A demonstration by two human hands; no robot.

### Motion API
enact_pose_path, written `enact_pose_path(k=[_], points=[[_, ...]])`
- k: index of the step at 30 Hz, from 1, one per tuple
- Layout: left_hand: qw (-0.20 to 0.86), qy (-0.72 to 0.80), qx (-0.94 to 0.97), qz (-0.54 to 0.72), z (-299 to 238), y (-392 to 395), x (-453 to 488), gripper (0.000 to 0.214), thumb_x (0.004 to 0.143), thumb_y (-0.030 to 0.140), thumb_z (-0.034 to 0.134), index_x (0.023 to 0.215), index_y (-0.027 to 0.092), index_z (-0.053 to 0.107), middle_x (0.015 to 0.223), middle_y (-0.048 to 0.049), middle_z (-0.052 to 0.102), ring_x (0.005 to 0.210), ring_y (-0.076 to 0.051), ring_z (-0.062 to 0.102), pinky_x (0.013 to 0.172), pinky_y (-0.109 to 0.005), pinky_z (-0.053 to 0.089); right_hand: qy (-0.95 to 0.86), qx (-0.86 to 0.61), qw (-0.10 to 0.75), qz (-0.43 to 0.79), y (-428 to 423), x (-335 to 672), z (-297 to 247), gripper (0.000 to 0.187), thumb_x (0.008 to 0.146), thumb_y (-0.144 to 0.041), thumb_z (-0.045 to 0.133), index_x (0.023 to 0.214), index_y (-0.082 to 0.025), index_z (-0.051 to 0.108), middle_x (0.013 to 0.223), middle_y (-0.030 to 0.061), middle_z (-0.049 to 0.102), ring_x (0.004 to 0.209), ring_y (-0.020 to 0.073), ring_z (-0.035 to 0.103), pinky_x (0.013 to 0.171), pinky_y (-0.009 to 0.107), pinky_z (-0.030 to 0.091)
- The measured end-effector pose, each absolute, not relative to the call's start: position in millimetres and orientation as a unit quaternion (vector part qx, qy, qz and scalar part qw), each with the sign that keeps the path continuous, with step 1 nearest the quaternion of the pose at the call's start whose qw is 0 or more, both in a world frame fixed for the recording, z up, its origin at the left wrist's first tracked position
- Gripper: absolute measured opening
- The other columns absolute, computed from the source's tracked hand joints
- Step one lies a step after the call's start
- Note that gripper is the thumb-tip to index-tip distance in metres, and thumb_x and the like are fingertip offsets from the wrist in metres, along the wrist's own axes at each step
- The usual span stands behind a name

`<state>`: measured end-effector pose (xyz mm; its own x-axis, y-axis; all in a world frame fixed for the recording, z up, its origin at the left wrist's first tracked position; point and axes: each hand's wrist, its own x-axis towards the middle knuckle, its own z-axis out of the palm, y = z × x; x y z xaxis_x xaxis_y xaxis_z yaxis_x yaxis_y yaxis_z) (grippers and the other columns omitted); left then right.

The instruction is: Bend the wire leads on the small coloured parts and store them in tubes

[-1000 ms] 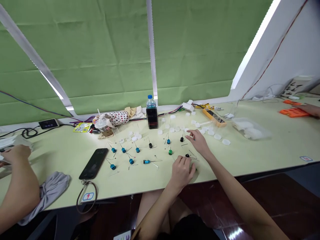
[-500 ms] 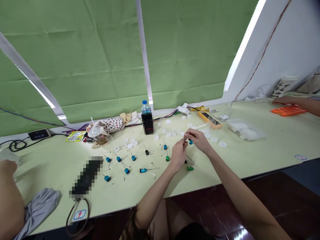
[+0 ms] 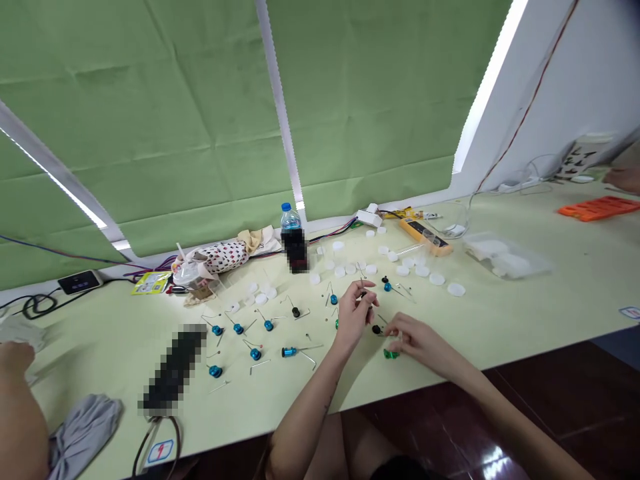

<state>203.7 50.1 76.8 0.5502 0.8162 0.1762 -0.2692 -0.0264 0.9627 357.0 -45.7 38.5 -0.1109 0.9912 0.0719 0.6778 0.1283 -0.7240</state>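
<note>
My left hand [image 3: 356,310] is raised over the table with its fingers closed on a small black part [image 3: 363,294], from which a thin metal wire sticks up; the fingers hide most of it. To its right, my right hand [image 3: 415,337] is low over the table, thumb and fingers apart, beside a small green metal piece [image 3: 391,354] and a small black knob-like part [image 3: 377,329]. A blue knob-like part [image 3: 387,287] with thin wires lies beyond my hands. Several more blue ones, such as a blue cylinder [image 3: 289,352], lie to the left with bent hex keys [image 3: 259,363].
Round white caps [image 3: 422,271] lie scattered behind my hands. Further back are a yellow multimeter [image 3: 425,237], a water bottle [image 3: 290,217] and a clear plastic box [image 3: 505,257]. An orange tray [image 3: 603,208] is at far right, near another person's hand. Another person's arm [image 3: 17,393] reaches in at left.
My hands, together half a second ago, have moved apart. My right hand has come down and nearer, to the green piece; my left hand keeps the small black part. The view has shifted slightly.
</note>
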Motion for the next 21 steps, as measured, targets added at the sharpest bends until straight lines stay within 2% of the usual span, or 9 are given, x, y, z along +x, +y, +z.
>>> enact_pose_path(k=[4,8,10,13,16,19,21], points=[[0.663,0.225,0.578,0.419,81,52,203,0.027,0.082,0.037,0.056,0.101,0.017,0.058,0.068,0.0027,0.05,0.044,-0.002,0.029,0.042,-0.018,0.023,-0.72,-0.615,0.259,0.19,-66,339,19,0.015,0.087,-0.03,0.044,0.095,-0.023,0.055,0.1,0.0047,0.056,0.077,0.0172,0.058,0.069,0.029,0.045],[0.662,0.216,0.587,0.412,80,55,202,0.028,0.081,0.039,0.057,0.093,0.014,0.064,0.071,-0.0015,0.054,0.053,-0.006,0.042,0.05,-0.02,0.034,-0.694,-0.648,0.274,0.157,-61,342,14,0.015,0.09,-0.026,0.037,0.096,-0.023,0.051,0.093,0.0046,0.059,0.077,0.0179,0.06,0.068,0.029,0.045],[0.673,0.209,0.58,0.409,78,56,202,0.032,0.081,0.041,0.057,0.097,0.014,0.065,0.077,-0.004,0.056,0.062,-0.009,0.049,0.06,-0.023,0.041,-0.686,-0.659,0.28,0.129,-56,350,19,0.016,0.091,-0.027,0.036,0.097,-0.023,0.05,0.093,0.0052,0.06,0.077,0.0181,0.06,0.067,0.029,0.045],[0.701,0.197,0.553,0.405,77,57,202,0.038,0.082,0.044,0.054,0.102,0.014,0.065,0.085,-0.0061,0.056,0.07,-0.011,0.052,0.07,-0.026,0.044,-0.69,-0.673,0.258,0.072,-49,367,27,0.015,0.091,-0.03,0.038,0.097,-0.023,0.049,0.09,0.0051,0.061,0.074,0.0189,0.06,0.065,0.029,0.043],[0.714,0.196,0.538,0.403,76,57,201,0.039,0.084,0.047,0.051,0.101,0.014,0.063,0.083,-0.0047,0.054,0.063,-0.008,0.049,0.06,-0.023,0.04,-0.707,-0.677,0.199,0.039,-43,382,27,0.01,0.089,-0.03,0.043,0.092,-0.023,0.049,0.083,0.003,0.062,0.07,0.0193,0.059,0.06,0.028,0.04],[0.718,0.201,0.542,0.388,76,57,200,0.04,0.085,0.05,0.048,0.097,0.015,0.061,0.073,-0.0015,0.051,0.051,-0.005,0.039,0.047,-0.02,0.027,-0.742,-0.655,0.138,0.04,-38,391,21,0.006,0.086,-0.028,0.047,0.083,-0.023,0.048,0.078,0.0015,0.062,0.066,0.0184,0.058,0.056,0.026,0.036],[0.718,0.202,0.545,0.383,77,57,200,0.04,0.085,0.051,0.047,0.096,0.015,0.06,0.07,-0.0004,0.05,0.048,-0.004,0.034,0.044,-0.02,0.02,-0.752,-0.647,0.114,0.058,-35,392,16,0.003,0.085,-0.026,0.048,0.084,-0.023,0.049,0.077,0.001,0.062,0.066,0.0182,0.059,0.055,0.025,0.036]])
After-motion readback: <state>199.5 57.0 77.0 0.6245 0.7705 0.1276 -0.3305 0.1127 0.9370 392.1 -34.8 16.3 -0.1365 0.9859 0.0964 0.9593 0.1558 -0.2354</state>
